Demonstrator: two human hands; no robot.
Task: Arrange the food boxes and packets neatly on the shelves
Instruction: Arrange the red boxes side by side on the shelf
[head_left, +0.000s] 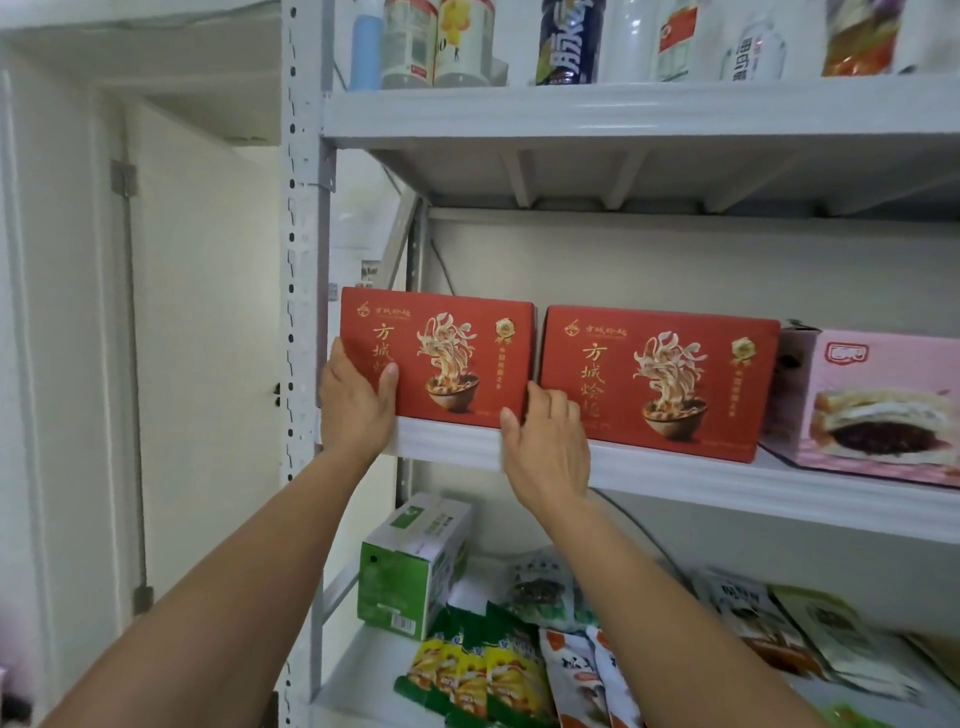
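Nearest, at 6 o'clock in the view, the lower shelf (363, 670) carries loose green and yellow packets (478, 670) and white and orange packets (576, 675). A green carton (410, 566) stands at their 10 o'clock. More packets trail off toward 4 o'clock, blurred and partly covered by the right forearm.

Both arms reach up to the middle shelf (727, 478). The left hand (356, 402) grips the red noodle box (452, 358) at its 8 o'clock corner. The thumb lies across the front face, and the fingers wrap round the left side out of sight. The right hand (545, 447) holds the same box at its 4 o'clock corner, thumb on the front near the lower edge. Its fingers curl into the narrow gap on the right, so their tips are hidden.

The box stands upright at the shelf's left end, its front roughly in line with the shelf's front lip. A second red box (670, 384) stands just beside it at 3 o'clock, not quite touching at the top. A pink cake box (878, 384) stands close against that one's 3 o'clock side and is cut off by the frame edge.

Farthest, at 12 o'clock, the top shelf (623, 111) carries bottles (569, 41), and their upper parts are cut off.
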